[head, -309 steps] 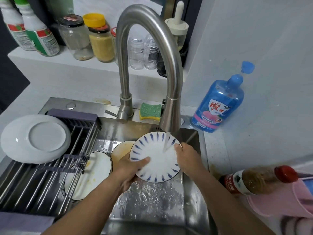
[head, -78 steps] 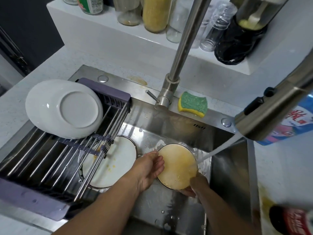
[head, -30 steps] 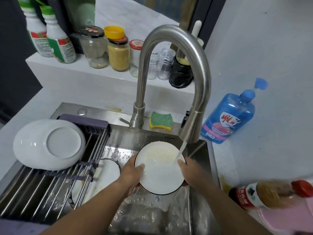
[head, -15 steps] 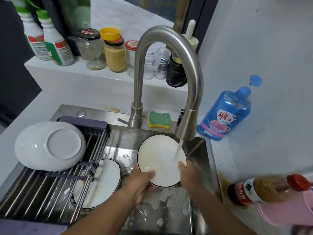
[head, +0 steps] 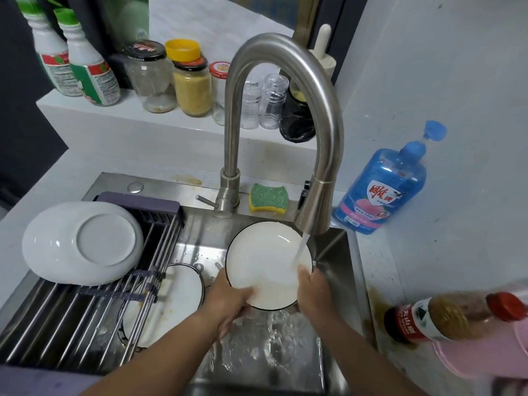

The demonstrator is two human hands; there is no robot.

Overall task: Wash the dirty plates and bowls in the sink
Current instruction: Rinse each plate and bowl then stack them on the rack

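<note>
While the left hand point(head: 231, 302) and right hand point(head: 313, 290) grip a plate point(head: 265, 258) under the tap point(head: 314, 212), a dish point(head: 83, 242) drains left of it; one dirty plate point(head: 177, 298) seemingly awaits washing

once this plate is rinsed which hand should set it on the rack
Left, probably. The left hand grips the plate on the side nearest the drying rack; the right hand holds the far edge by the water stream and would have to reach across.

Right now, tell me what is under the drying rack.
A dirty plate lies in the sink, partly beneath the rack, yellow bits showing. The upturned plate on the rack hides whatever lies beneath it.
</note>
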